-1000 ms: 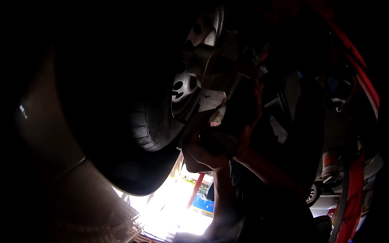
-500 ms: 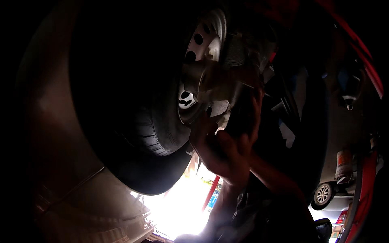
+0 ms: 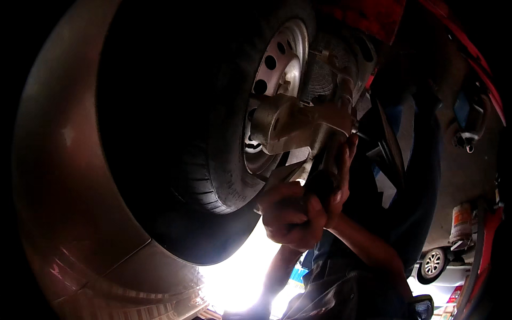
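Observation:
My left hand (image 3: pixel 290 216) is closed in a fist below the wheel hub area. What it grips, if anything, is hidden by the fingers. Beside it, my right hand (image 3: pixel 341 184) wraps round a dark cylindrical part (image 3: pixel 323 183), fingers stretched up along its right side. Shadow hides whether that part is a loose tool or fixed to the car. Just above both hands is a pale metal bracket or knuckle (image 3: pixel 290 125), in front of a steel wheel rim (image 3: pixel 269 64). The black tyre (image 3: pixel 224 181) fills the space to the left.
A light-coloured car body panel (image 3: pixel 69 213) curves round the tyre at left. Red bodywork (image 3: pixel 368 18) lies above. At right stand a canister with an orange label (image 3: pixel 461 224) and another car's wheel (image 3: pixel 433 264). Bright daylight comes in from below.
My left hand's raised finger has folded into a fist beside my right hand. The view has shifted slightly and brightened, so the metal parts stand out more.

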`<state>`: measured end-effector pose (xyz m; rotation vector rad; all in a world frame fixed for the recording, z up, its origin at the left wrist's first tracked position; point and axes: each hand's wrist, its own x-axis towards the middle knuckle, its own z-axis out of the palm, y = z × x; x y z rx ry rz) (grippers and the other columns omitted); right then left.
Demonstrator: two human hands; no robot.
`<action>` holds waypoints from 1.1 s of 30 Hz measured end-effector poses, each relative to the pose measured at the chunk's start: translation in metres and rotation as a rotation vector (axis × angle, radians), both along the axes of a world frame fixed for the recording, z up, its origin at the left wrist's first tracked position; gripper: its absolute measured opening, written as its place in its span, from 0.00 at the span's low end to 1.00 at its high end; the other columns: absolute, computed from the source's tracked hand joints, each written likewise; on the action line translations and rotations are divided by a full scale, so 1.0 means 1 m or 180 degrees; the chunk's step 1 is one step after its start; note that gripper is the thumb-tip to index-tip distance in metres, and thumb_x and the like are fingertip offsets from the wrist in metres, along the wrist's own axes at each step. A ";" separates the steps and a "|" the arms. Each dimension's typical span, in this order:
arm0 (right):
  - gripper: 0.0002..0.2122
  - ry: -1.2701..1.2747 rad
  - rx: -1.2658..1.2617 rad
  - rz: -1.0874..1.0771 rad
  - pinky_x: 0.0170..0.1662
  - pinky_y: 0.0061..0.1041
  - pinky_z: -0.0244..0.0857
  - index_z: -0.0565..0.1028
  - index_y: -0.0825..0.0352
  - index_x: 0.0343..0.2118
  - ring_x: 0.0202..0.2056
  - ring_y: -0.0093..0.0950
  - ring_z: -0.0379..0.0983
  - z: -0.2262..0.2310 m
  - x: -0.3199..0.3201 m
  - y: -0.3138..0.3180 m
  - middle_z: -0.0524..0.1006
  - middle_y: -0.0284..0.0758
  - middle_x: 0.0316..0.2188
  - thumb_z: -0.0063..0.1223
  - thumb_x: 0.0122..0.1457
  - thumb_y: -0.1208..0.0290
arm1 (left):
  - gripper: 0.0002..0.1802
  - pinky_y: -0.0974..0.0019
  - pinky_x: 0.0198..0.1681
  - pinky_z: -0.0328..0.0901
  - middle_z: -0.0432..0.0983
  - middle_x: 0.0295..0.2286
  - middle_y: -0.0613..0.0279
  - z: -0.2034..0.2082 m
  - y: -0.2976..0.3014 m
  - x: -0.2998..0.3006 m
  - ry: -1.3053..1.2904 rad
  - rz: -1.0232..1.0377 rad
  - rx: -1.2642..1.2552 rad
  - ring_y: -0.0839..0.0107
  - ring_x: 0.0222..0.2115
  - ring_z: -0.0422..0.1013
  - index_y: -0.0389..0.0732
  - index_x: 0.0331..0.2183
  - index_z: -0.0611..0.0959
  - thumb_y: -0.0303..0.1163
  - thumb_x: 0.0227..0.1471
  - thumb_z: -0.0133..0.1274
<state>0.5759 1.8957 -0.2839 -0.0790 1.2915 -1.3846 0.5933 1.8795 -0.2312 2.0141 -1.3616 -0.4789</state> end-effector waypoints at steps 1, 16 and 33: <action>0.34 0.0137 -0.0122 0.0200 0.60 0.45 0.31 0.47 0.72 0.58 0.61 0.44 0.33 -0.004 -0.003 0.002 0.42 0.48 0.60 0.21 0.57 0.45 | 0.13 0.67 0.29 0.64 0.70 0.30 0.54 -0.004 0.005 0.008 0.0155 -0.0262 -0.0103 0.68 0.27 0.69 0.45 0.23 0.67 0.22 0.36 0.56; 0.34 0.1188 -0.0843 0.1646 0.61 0.43 0.34 0.50 0.68 0.57 0.61 0.41 0.38 -0.013 -0.023 -0.010 0.45 0.45 0.60 0.23 0.56 0.44 | 0.12 0.64 0.41 0.61 0.69 0.30 0.55 -0.005 -0.014 -0.044 -0.0348 0.2130 0.0421 0.62 0.35 0.67 0.34 0.33 0.71 0.27 0.43 0.51; 0.28 0.1285 -0.1107 0.1694 0.61 0.41 0.33 0.50 0.69 0.57 0.61 0.43 0.38 -0.035 -0.016 0.019 0.47 0.45 0.59 0.30 0.59 0.55 | 0.17 0.56 0.44 0.63 0.68 0.41 0.50 -0.003 -0.008 -0.001 -0.0529 -0.0323 0.0052 0.55 0.41 0.67 0.48 0.31 0.76 0.28 0.33 0.61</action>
